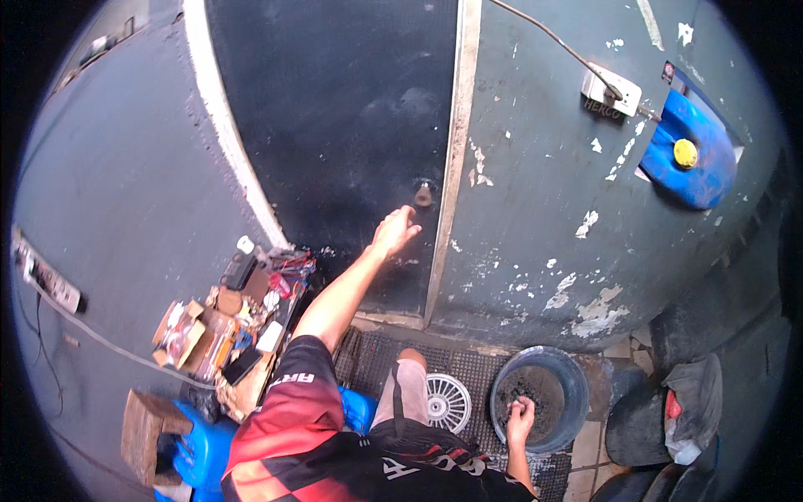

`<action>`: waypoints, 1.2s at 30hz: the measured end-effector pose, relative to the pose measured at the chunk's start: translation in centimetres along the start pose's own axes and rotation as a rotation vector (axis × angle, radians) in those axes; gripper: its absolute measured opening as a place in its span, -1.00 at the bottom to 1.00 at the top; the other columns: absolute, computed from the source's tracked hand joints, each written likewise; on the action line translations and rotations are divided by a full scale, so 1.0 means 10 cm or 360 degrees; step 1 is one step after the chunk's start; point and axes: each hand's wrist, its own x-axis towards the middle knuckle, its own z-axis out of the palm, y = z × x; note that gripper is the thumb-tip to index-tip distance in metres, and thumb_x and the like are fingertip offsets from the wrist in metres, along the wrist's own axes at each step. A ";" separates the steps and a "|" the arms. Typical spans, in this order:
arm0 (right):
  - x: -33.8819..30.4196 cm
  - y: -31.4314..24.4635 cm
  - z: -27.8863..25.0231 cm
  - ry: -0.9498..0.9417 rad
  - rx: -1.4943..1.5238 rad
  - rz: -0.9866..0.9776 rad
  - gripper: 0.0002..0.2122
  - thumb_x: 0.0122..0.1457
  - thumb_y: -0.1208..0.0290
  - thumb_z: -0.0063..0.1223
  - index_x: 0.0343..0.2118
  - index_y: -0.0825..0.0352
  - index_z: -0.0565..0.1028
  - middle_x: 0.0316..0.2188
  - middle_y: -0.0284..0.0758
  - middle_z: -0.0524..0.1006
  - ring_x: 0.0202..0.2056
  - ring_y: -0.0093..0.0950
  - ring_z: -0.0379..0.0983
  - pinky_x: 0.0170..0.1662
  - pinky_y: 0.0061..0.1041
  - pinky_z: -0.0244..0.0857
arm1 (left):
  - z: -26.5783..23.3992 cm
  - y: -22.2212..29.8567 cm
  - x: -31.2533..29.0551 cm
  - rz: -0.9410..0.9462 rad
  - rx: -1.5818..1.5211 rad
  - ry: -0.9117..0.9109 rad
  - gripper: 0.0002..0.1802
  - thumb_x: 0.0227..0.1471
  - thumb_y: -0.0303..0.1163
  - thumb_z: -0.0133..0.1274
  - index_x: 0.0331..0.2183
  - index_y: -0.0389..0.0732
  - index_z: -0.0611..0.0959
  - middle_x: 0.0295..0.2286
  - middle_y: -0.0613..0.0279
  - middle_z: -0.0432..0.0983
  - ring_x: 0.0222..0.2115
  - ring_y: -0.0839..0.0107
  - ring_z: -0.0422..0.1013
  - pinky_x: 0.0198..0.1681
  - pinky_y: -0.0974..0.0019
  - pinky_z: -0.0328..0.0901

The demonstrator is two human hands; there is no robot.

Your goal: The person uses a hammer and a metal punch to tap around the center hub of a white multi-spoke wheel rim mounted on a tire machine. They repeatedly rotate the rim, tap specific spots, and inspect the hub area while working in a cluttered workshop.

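Left hand (393,232) is reached, fingers loosely curled, just below the door knob (423,197), not yet gripped. Right hand (519,416) is closed on the bucket (575,393) rim.

Left hand (395,231) outstretched, right hand (520,416) lowered

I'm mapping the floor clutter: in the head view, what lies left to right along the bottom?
Wooden block → blue plastic stool → round white slotted cover → dark bucket with the right hand on its rim → black bag.
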 end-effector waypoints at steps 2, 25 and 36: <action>0.04 -0.19 0.11 0.0127 -0.0071 -0.0073 -0.84 0.24 0.51 -0.05 -0.13 0.39 0.39 -0.48 -0.38 0.49 -0.47 -0.64 0.38 -0.39 -0.61 0.29 | 0.09 -0.21 0.41 -0.0024 -0.0075 -0.0052 -0.38 0.04 -0.16 0.17 0.07 -0.14 0.32 -0.12 -0.01 0.47 -0.08 0.04 0.42 -0.03 0.07 0.33; 2.24 -5.11 2.97 0.0760 -0.0377 -0.3035 -0.60 0.20 0.34 0.07 -0.01 0.46 0.25 -0.10 -0.02 0.40 -0.03 -0.19 0.36 0.13 -0.16 0.19 | 0.86 -0.64 0.95 0.0997 -0.0811 -0.0244 -0.55 -0.01 -0.32 0.20 -0.02 0.05 0.56 -0.47 0.17 0.52 -0.53 0.17 0.49 -0.46 0.19 0.43; 2.39 -4.60 4.69 0.0297 -0.0263 -0.2707 -0.44 0.09 0.18 0.12 0.13 0.25 0.25 0.07 -0.14 0.44 0.14 -0.06 0.23 0.14 -0.08 0.04 | 0.97 -0.68 0.83 0.0644 -0.1080 -0.0269 -0.86 0.04 -0.46 0.11 -0.34 -0.32 0.61 -0.52 -0.05 0.54 -0.51 0.05 0.52 -0.39 0.08 0.38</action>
